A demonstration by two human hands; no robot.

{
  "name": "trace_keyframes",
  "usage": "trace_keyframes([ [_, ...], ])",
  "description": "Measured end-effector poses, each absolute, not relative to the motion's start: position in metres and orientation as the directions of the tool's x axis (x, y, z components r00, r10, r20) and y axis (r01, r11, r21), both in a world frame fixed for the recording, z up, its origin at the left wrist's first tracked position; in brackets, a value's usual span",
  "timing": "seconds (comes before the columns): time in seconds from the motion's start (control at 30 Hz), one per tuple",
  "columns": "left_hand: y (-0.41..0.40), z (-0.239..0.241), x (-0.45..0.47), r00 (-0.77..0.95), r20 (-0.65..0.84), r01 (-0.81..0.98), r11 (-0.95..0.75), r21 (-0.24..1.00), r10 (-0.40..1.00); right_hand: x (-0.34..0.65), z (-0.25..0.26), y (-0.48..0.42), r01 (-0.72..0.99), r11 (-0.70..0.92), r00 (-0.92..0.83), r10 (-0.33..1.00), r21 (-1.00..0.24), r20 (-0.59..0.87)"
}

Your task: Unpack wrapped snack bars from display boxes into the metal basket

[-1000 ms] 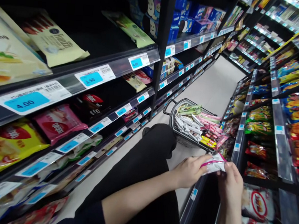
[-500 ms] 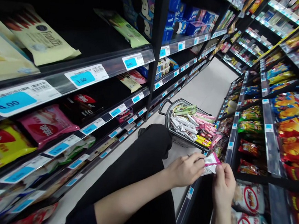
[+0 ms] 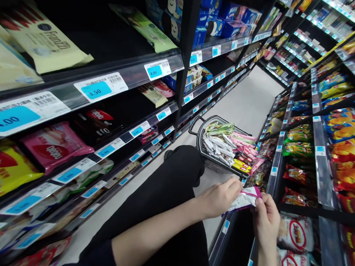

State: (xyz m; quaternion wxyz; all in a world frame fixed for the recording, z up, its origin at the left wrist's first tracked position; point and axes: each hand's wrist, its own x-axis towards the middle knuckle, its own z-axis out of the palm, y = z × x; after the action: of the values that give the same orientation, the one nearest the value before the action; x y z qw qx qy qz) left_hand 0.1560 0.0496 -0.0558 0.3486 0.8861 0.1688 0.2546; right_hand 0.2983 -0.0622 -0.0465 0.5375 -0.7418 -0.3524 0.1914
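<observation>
Between my two hands is a small snack packet (image 3: 245, 199), white with magenta and purple edges. My left hand (image 3: 224, 199) has its fingers closed on the packet's left end. At the opposite end, my right hand (image 3: 266, 211) pinches the magenta corner between thumb and finger. Just beyond my hands, a black shopping basket (image 3: 199, 135) stands on the floor. It is filled with slim snack packets sorted by colour: green ones (image 3: 220, 129), white ones (image 3: 217, 148), pink ones (image 3: 243, 140) and yellow ones (image 3: 241, 166).
To my left rise black shelves with price tags (image 3: 96, 89), wafer packs (image 3: 56, 146) and blue cookie boxes (image 3: 216, 26). On the right, shelves hold bagged snacks (image 3: 353, 147) and white round-logo packs (image 3: 297, 233). My black-clad knee (image 3: 187, 162) is beside the basket. The aisle floor (image 3: 244, 95) runs ahead.
My left hand has shifted slightly left along the packet, and more of its white face shows between my hands. My right hand stays at the magenta corner.
</observation>
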Motion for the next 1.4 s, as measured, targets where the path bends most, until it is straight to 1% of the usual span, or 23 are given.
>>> trace_keyframes([
  [0.13, 0.053, -0.061, 0.158, 0.811, 0.347, 0.093, -0.689, 0.719, 0.471, 0.304, -0.045, -0.064, 0.292, -0.217, 0.685, 0.727, -0.932, 0.045],
  [0.3, 0.052, -0.068, 0.16, 0.802, 0.392, 0.047, -0.703, 0.71, 0.45, 0.311, -0.038, -0.068, 0.298, -0.315, 0.686, 0.727, -0.901, -0.028],
  [0.4, 0.049, -0.072, 0.162, 0.799, 0.414, 0.026, -0.712, 0.701, 0.437, 0.312, -0.034, -0.068, 0.301, -0.338, 0.698, 0.715, -0.892, -0.035],
  [0.53, 0.048, -0.071, 0.162, 0.794, 0.409, 0.018, -0.69, 0.723, 0.449, 0.307, -0.036, -0.066, 0.272, -0.324, 0.726, 0.688, -0.906, -0.028],
  [0.63, 0.05, -0.066, 0.161, 0.783, 0.394, 0.012, -0.644, 0.765, 0.481, 0.302, -0.041, -0.064, 0.213, -0.289, 0.745, 0.666, -0.933, -0.036],
  [0.87, 0.056, -0.057, 0.161, 0.744, 0.309, -0.014, -0.449, 0.894, 0.593, 0.292, -0.044, -0.054, 0.06, -0.169, 0.74, 0.669, -0.984, -0.07],
  [1.03, 0.058, -0.057, 0.162, 0.744, 0.221, -0.001, -0.33, 0.944, 0.631, 0.291, -0.034, -0.053, 0.046, -0.153, 0.721, 0.689, -0.987, -0.073],
  [1.2, 0.059, -0.057, 0.162, 0.767, 0.187, 0.003, -0.295, 0.955, 0.613, 0.292, -0.032, -0.056, 0.056, -0.175, 0.707, 0.702, -0.983, -0.085],
  [1.3, 0.06, -0.058, 0.163, 0.789, 0.185, -0.025, -0.27, 0.962, 0.585, 0.289, -0.029, -0.054, 0.0, -0.186, 0.718, 0.684, -0.983, -0.129],
  [1.4, 0.062, -0.057, 0.164, 0.817, 0.183, -0.052, -0.247, 0.968, 0.546, 0.284, -0.022, -0.05, -0.093, -0.19, 0.726, 0.659, -0.977, -0.197],
])
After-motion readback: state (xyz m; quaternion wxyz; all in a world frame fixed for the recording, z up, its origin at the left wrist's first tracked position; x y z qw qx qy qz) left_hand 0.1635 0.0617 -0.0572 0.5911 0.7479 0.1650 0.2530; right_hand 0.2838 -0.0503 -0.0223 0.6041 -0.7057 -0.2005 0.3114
